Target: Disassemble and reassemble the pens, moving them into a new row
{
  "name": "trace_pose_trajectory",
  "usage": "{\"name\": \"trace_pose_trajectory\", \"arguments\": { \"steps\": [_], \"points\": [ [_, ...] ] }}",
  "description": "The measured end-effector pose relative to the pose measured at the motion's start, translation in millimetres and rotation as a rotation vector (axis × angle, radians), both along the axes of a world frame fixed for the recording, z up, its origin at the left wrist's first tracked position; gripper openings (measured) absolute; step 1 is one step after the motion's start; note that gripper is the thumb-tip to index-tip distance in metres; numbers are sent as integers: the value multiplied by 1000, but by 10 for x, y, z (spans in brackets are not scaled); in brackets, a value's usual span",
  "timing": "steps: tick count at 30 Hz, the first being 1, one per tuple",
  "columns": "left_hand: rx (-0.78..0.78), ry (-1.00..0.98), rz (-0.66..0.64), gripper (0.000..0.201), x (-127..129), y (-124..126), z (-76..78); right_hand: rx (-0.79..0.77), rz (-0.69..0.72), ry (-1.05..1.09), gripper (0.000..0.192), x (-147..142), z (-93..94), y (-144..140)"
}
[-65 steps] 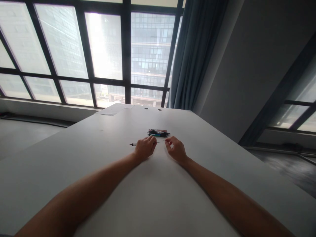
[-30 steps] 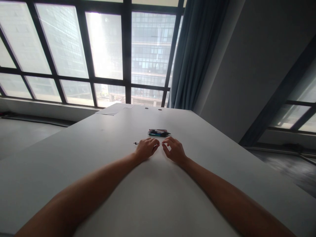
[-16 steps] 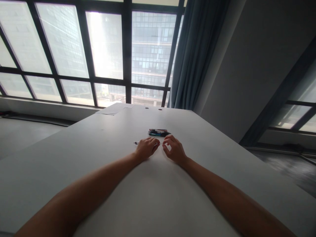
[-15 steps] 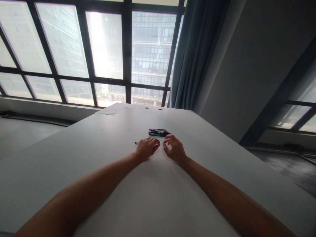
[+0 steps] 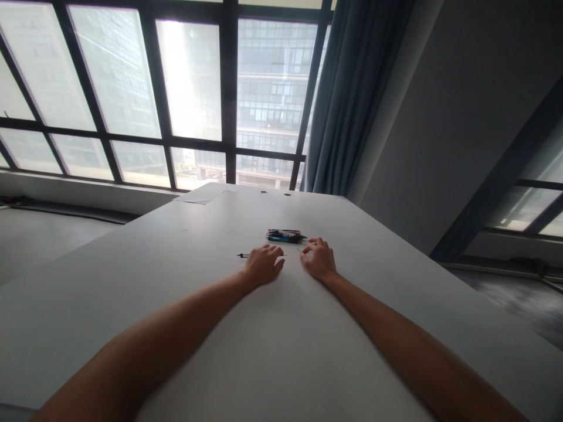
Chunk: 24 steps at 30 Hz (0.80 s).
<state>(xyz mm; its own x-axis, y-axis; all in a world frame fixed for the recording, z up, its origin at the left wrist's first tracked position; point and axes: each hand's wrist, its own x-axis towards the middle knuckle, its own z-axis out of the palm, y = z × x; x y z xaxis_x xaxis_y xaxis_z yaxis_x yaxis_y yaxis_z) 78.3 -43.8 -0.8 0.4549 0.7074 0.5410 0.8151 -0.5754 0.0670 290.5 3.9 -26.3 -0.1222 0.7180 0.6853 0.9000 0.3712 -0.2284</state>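
A slim pen [image 5: 242,255] lies crosswise on the white table, its middle hidden under my left hand [image 5: 264,263]. The fingers curl over the pen, and its thin tip shows just past them on the right; my thumb sits a little lower, apart from the fingertips. To the right, my right hand [image 5: 319,259] rests at the table surface with thumb and forefinger pinched together. A tiny thin piece [image 5: 299,250] sticks out from that pinch toward the left; its kind is too small to tell. Just beyond both hands lies a bundle of pens [image 5: 285,236], dark and teal.
The white table [image 5: 281,346] stretches from me to the window [image 5: 277,88]. Sheets of paper [image 5: 200,194] lie at its far left corner, with two round dark holes [image 5: 287,194] near the far edge. A blue curtain [image 5: 347,99] hangs at the right of the window.
My right hand has moved away to the right from my left hand, with the tiny thin piece in its pinch. The left thumb has parted from the fingers; the left hand stays at the pen.
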Motion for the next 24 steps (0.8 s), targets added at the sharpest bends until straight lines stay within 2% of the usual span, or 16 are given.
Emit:
{"name": "trace_pose_trajectory", "arguments": {
  "steps": [18,21,24],
  "points": [
    [-68,49,29,25,4,2,13,-255,-92,51,12,-49,97,14],
    [-85,53,30,25,6,3,15,-236,-93,88,11,-13,108,10],
    [-95,53,30,25,6,0,17,-199,-35,36,22,62,98,32]
  ]
}}
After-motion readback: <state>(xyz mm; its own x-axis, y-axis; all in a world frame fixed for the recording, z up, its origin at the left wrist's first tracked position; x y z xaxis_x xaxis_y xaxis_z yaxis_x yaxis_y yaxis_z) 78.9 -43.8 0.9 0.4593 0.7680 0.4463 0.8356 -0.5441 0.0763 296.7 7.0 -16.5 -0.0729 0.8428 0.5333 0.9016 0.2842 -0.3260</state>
